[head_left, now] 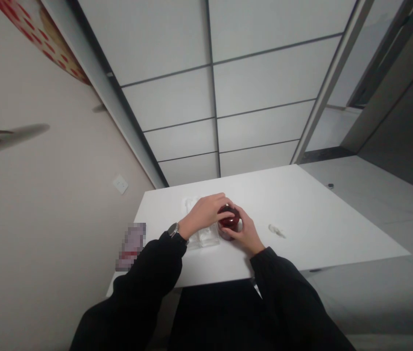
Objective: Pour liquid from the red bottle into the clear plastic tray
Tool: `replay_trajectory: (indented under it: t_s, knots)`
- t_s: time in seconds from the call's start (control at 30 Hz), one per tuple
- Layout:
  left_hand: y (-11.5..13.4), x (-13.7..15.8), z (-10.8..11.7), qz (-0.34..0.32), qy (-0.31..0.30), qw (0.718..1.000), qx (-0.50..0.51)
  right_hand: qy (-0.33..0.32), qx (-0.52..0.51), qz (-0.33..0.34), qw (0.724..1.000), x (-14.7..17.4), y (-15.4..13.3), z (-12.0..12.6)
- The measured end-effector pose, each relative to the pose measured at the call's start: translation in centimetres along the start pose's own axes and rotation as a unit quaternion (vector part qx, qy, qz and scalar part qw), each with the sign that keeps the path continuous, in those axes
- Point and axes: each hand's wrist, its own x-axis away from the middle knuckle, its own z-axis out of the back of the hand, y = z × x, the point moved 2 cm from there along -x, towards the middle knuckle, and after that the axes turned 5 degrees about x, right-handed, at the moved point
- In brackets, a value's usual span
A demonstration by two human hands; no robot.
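A small round container (229, 222) with a glossy dark red top stands on the white table between my hands; its exact kind is unclear. From the left, my left hand (209, 209) reaches over it, fingers curled on the red top. My right hand (247, 233) wraps its right side, with the thumb across the near side and fingers behind. Both hands partly cover the container. Beneath my left wrist, which wears a watch (173, 229), lies clear plastic packaging (208, 238), partly hidden by the hand and forearm.
On the white table (265, 190), a small crumpled whitish piece (276, 230) lies right of my right hand. A blurred-out purplish item (132, 246) is at the left edge. A wall with a socket (121, 185) borders the left; panelled doors (257, 87) stand behind.
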Motion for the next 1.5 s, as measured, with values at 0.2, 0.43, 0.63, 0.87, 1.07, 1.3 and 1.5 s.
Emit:
replay_trajectory:
  t_s: [0.2, 0.43, 0.63, 0.87, 1.07, 1.3, 1.5]
  knots:
    - [1.6, 2.2, -1.1, -0.027, -0.016, 0.994, 0.101, 0.013, 0.006, -0.004, 1.0, 0.1, 0.0, -0.2]
    - [1.8, 2.8, 0.1, -0.012, -0.026, 0.999, 0.021, 0.018, 0.003, -0.015, 1.0, 0.1, -0.3, -0.2]
    - [2.5, -0.2, 0.2, 0.05, -0.054, 0.987, -0.144, 0.005, -0.002, 0.0, 1.0, -0.1, -1.2, 0.2]
    - [1.9, -2.7, 2.3, 0.083, -0.037, 0.986, -0.136, 0.002, -0.004, -0.013, 1.0, 0.2, -1.6, 0.6]
    - [-3.6, -5.8, 3.4, 0.042, -0.121, 0.992, 0.016, -0.009, 0.013, -0.015, 1.0, 0.3, -2.0, 1.2]
    - [-9.3, -8.2, -2.1, 0.034, -0.21, 0.977, 0.013, -0.023, 0.021, -0.028, 0.999, 0.2, -2.5, 1.4]
    - [-11.4, -8.9, -4.7, 0.016, -0.233, 0.972, 0.037, -0.021, 0.018, -0.03, 0.999, 0.2, -2.6, 1.4]
